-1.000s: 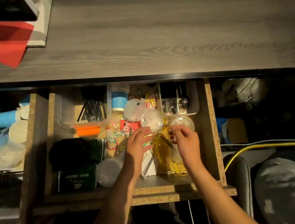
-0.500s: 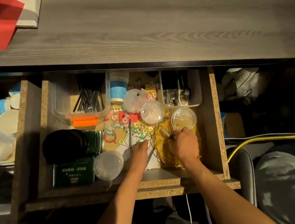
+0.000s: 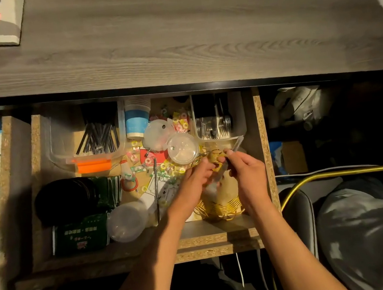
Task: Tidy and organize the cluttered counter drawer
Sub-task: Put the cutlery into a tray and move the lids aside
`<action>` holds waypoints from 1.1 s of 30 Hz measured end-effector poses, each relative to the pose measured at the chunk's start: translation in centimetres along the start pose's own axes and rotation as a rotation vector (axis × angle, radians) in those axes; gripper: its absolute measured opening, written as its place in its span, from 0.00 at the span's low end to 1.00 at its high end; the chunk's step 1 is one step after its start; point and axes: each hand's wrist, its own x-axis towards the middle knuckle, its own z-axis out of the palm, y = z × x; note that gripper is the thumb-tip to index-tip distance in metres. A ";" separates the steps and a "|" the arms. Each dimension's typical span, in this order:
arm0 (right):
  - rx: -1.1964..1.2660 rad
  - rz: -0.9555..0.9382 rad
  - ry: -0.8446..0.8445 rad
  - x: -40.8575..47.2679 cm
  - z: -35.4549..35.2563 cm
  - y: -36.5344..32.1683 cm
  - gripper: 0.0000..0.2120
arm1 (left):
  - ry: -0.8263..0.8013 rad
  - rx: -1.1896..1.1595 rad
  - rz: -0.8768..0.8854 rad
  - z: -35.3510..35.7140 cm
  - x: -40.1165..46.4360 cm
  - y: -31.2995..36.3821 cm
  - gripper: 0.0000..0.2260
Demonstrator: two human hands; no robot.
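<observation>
The open chipboard drawer [image 3: 265,159] is full of clutter. Both hands hover over its right side, above a tangle of gold ribbon [image 3: 219,208]. My right hand [image 3: 248,173] pinches a slim clear-wrapped stick [image 3: 238,142] that points up and to the right. My left hand [image 3: 194,186] has curled fingers at the stick's lower end, beside a gold ribbon loop. Motion blur hides the exact grip. Two clear plastic lids [image 3: 182,147] and scattered wrapped candies [image 3: 164,168] lie just left of the hands.
At the drawer's back are a clear bin of black straws [image 3: 91,139], a blue paper cup stack [image 3: 136,120] and a bin of forks [image 3: 217,122]. At the front left are black lids [image 3: 65,199], green packets [image 3: 82,236] and a round clear lid [image 3: 127,221]. A metal straw [image 3: 157,186] lies in the middle.
Both hands lifted from the gold ribbon at the drawer floor, and the right hand now holds the wrapped stick up. The left hand moved right to meet it.
</observation>
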 end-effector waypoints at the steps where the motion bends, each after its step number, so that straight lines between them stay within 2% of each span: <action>1: 0.027 0.040 -0.033 0.4 0.5 -0.3 0.10 | -0.040 0.027 0.003 0.1 -0.2 0.1 0.13; 3: 0.082 0.159 -0.095 1.4 1.6 -0.2 0.10 | -0.054 0.105 0.030 -0.1 -0.6 0.3 0.09; 6: 0.027 0.204 -0.049 3.2 2.6 1.1 0.11 | 0.175 0.116 0.008 -1.1 -0.8 0.1 0.08; 9: -0.537 0.073 0.102 4.9 3.1 3.3 0.09 | 0.391 -0.003 0.003 -3.4 -0.9 -1.0 0.12; 12: -1.042 -0.002 0.065 5.6 4.1 4.5 0.16 | 0.451 -0.053 -0.020 -4.9 -0.7 -2.1 0.15; 14: -1.185 -0.038 0.069 5.7 4.8 4.7 0.14 | 0.442 -0.060 -0.024 -5.2 -0.5 -2.5 0.14; 17: -1.271 -0.061 0.112 6.0 5.3 4.7 0.14 | 0.407 -0.035 -0.033 -5.0 -0.2 -2.5 0.14; 20: -1.147 -0.043 0.094 6.2 4.7 4.3 0.10 | 0.386 -0.040 -0.044 -4.8 0.0 -2.4 0.14; 25: -0.687 -0.087 0.114 5.2 2.7 2.0 0.04 | 0.355 -0.111 0.018 -3.9 0.0 -1.3 0.15; 29: -0.397 -0.195 0.123 2.6 0.9 -0.3 0.06 | 0.266 -0.028 0.101 -3.1 0.0 -0.7 0.13; 31: -0.222 -0.157 0.060 1.7 0.3 -1.2 0.05 | 0.226 0.065 0.108 -2.5 -0.2 0.1 0.14; 33: -0.036 -0.088 -0.074 1.1 0.2 -2.2 0.05 | 0.174 0.147 0.110 -1.9 -0.3 0.9 0.14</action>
